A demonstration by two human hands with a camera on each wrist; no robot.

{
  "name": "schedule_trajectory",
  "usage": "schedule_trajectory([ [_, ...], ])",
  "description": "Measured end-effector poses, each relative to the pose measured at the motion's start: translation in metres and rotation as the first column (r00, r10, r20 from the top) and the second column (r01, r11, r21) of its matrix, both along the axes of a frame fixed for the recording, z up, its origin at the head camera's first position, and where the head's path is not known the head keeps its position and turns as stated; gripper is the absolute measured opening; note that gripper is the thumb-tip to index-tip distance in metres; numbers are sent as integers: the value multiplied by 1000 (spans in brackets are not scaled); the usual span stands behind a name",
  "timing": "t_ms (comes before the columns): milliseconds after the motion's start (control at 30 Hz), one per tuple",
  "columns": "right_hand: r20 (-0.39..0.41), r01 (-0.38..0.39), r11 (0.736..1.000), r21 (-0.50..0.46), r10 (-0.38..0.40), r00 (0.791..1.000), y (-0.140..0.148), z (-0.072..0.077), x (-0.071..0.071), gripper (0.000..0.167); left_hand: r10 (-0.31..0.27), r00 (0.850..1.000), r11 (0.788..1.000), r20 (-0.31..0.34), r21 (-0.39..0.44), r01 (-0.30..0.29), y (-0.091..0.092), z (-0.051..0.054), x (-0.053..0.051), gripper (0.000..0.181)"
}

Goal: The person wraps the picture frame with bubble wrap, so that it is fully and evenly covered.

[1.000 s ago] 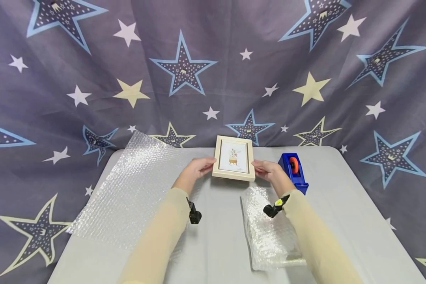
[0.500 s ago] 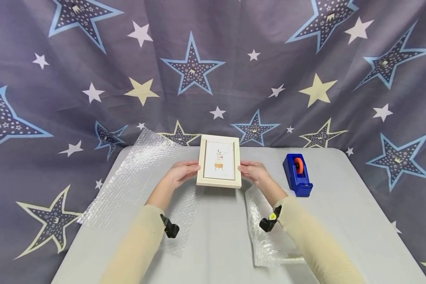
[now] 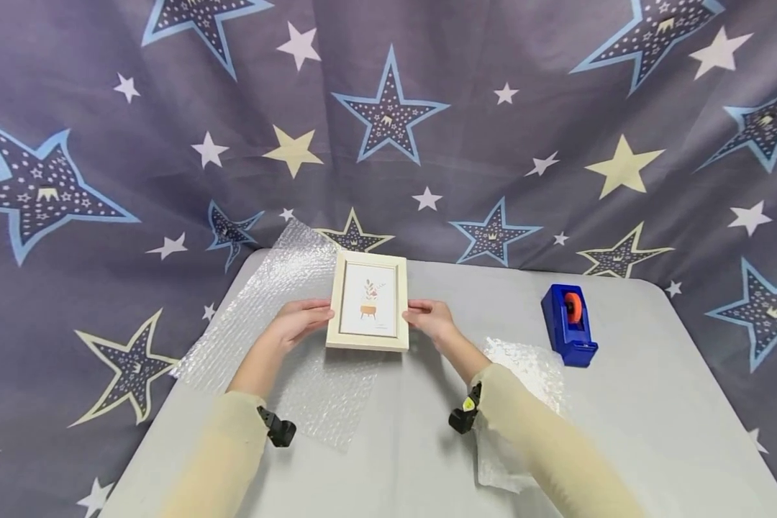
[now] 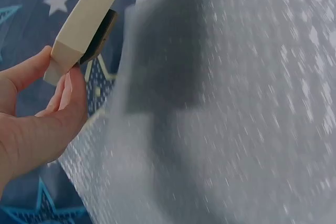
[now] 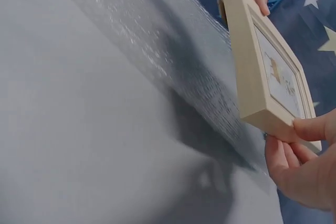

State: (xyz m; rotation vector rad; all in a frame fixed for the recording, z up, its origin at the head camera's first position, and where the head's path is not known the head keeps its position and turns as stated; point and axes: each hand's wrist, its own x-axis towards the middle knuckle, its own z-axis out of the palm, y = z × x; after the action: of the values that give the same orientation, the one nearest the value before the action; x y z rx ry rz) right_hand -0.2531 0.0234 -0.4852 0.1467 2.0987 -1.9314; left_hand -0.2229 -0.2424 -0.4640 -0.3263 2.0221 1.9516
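Cream picture frame (image 3: pixel 367 341), blue tape dispenser (image 3: pixel 568 334), star-patterned purple-grey backdrop (image 3: pixel 473 144).

A cream-coloured right sleeve (image 3: pixel 537 432) hides part of the clear, shiny bubble wrap (image 3: pixel 527 363); the left wrist view's top edge crops the pale wooden rectangular picture frame (image 4: pixel 90 20).

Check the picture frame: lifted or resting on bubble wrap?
Lifted: both wrist views show the picture frame held off the bubble wrap, its shadow detached.
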Motion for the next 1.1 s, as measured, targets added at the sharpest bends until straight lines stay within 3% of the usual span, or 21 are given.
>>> schedule_trajectory([
  [233,21,-11,1000,29,11,1000,-36,-1,-3,36,23,999,1000,24,13,-24,-33,-9,17,61],
  [467,-60,-186,982,42,188,980,-67,-13,2,41,87,995,996,53,-17,-86,-68,-19,38,63],
  [733,-62,-217,972,86,222,973,-88,-24,9,42,146,988,989,45,-24,-145,-78,-31,48,63],
  [933,-74,-227,966,123,237,969,-95,-35,7,46,147,988,975,41,-177,-138,-78,-40,49,57],
  [1100,-93,-242,951,193,263,960,-97,-39,8,48,145,989,930,40,-347,-122,-79,-49,51,53],
])
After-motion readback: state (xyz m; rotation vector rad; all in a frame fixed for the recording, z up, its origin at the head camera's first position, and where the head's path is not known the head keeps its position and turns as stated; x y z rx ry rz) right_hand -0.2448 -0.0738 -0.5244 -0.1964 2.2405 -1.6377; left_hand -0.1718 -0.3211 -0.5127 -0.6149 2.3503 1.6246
